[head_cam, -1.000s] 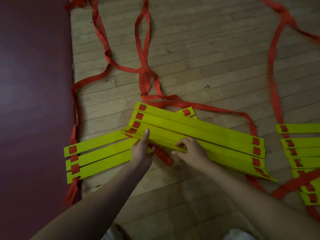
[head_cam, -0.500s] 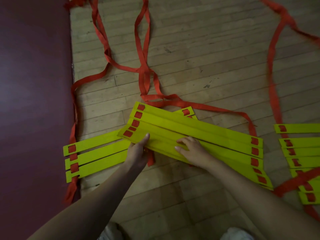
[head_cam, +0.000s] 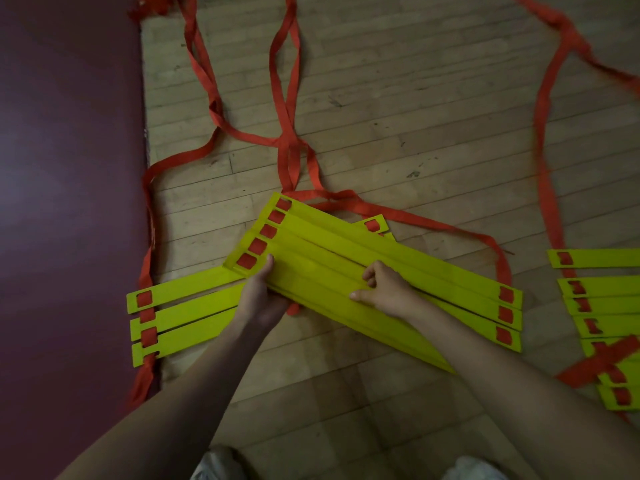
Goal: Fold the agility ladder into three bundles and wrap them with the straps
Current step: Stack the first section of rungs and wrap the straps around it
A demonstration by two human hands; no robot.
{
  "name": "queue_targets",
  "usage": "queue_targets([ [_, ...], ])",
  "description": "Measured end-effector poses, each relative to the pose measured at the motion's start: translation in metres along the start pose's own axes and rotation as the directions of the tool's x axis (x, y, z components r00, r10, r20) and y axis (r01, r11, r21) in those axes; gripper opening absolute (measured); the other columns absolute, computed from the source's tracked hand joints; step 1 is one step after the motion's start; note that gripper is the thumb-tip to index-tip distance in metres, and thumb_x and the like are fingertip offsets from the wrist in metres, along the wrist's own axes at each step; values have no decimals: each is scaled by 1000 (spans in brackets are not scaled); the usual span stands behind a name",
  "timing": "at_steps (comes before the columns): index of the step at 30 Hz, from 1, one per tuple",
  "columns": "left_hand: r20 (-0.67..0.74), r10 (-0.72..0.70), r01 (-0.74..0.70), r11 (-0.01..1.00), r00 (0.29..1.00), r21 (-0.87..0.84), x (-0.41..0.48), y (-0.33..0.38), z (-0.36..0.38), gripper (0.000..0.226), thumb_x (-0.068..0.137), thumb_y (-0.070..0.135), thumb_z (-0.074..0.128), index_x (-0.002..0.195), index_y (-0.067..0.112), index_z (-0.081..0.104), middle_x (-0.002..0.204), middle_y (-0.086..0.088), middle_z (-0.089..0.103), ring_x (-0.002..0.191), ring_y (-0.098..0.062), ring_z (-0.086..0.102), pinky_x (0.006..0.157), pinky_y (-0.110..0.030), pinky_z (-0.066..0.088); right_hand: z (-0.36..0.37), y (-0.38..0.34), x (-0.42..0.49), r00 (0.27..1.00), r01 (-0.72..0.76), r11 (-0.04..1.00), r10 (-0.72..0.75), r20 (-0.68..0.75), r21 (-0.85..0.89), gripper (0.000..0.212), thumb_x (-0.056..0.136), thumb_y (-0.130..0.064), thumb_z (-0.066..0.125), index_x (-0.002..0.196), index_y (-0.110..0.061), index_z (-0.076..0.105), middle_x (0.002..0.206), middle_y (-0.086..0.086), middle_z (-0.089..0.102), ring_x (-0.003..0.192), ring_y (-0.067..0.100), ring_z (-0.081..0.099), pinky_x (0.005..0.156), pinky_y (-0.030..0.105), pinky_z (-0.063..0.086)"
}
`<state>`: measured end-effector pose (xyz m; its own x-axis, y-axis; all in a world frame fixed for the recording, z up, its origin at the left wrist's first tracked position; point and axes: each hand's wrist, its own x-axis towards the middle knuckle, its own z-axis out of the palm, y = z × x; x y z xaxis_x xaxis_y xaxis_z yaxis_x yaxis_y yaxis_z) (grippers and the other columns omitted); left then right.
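three clumps of yellow rungs lie on the wooden floor [head_cam: 433, 133]. the one that counts is the middle fan of rungs [head_cam: 329, 244], straight ahead of the person and right under both hands. its long axis runs on a slant, from a far-left end, where the red slots step down in a row, to a near-right end. that sets it crooked against the left group of rungs [head_cam: 187, 311], whose inner ends it overlaps and whose outer ends reach the edge of the mat [head_cam: 69, 202]. it lies apart from the right group of rungs [head_cam: 609, 304] at the floor's right side.

the left hand [head_cam: 261, 296] grips the fan close to its left end, thumb laid over the top face, fingers tucked underneath out of sight. the right hand [head_cam: 386, 289] sits on top about mid-length, fingers curled, thumb stretched along a nearer rung. whether it hooks a rung edge or only bears down, i cannot tell.

so the left hand has an end, the right has the middle, and the fan's right end has no hand by it. i reckon squaring the splayed rungs into one stack means pushing across that axis, near rungs toward far ones. the straps [head_cam: 285, 147] trail loose beyond the fan's far edge, not yet wound round it.
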<state>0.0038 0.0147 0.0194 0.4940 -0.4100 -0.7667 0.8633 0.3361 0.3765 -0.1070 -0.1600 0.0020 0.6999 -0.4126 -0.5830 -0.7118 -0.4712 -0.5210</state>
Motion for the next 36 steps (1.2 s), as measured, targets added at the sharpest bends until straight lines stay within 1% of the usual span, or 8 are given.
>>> queue_targets([
  [4,-32,8,-9,1000,999,-27,7,-3,-3,39,101,29,45,133,8,51,138,-10,54,127,-29,50,95,-47,41,-1,-9,-2,995,97,995,-98,8,17,31,81,-14,75,108,-4,65,89,4,57,87,19,50,73,30,38],
  [7,2,16,-16,998,1000,-59,8,-12,4,47,98,40,47,134,10,54,130,-11,61,112,-23,61,90,-42,47,9,-15,-8,975,164,986,-156,-156,38,16,83,-9,71,99,-6,68,101,12,59,93,26,58,81,32,43],
  [12,156,-35,31,999,987,25,4,-31,18,57,92,50,47,131,10,57,129,-12,62,118,-26,59,103,-42,43,37,-16,-23,888,290,954,-295,-352,-68,7,85,-7,65,91,-9,66,97,10,57,93,29,57,76,38,46],
  [18,-97,-20,24,999,995,33,17,-35,14,44,99,25,49,136,0,49,134,-14,57,120,-26,56,88,-36,47,55,-2,-43,823,448,857,-507,-256,-254,34,85,-28,46,102,-14,72,88,7,60,82,30,59,68,40,53],
  [24,-208,7,3,999,978,48,19,-35,7,39,100,14,46,138,2,47,136,-16,54,125,-32,52,93,-45,43,42,-3,-33,916,311,950,-291,-276,31,18,93,-19,60,101,-7,71,100,14,61,101,32,56,86,35,41],
  [26,-220,12,-5,999,976,33,22,-34,4,37,100,13,45,136,4,49,128,-16,60,116,-31,57,93,-47,44,32,2,-23,928,234,972,-223,-298,3,25,92,-19,61,115,-8,65,114,15,57,112,33,50,96,36,37],
  [29,-196,-17,16,1000,980,-9,20,-34,3,21,99,12,44,113,6,59,85,-10,73,85,-24,64,83,-44,47,23,11,-10,983,67,996,-76,-167,-62,42,95,-27,56,133,-11,51,134,15,45,127,32,37,105,35,29],
  [36,-153,-33,34,999,988,1,30,-39,0,13,99,13,48,91,13,59,65,-1,59,69,-15,57,75,-37,55,19,11,-1,996,-71,994,67,-50,-88,40,91,-43,59,123,-18,56,135,8,46,129,29,38,103,43,37],
])
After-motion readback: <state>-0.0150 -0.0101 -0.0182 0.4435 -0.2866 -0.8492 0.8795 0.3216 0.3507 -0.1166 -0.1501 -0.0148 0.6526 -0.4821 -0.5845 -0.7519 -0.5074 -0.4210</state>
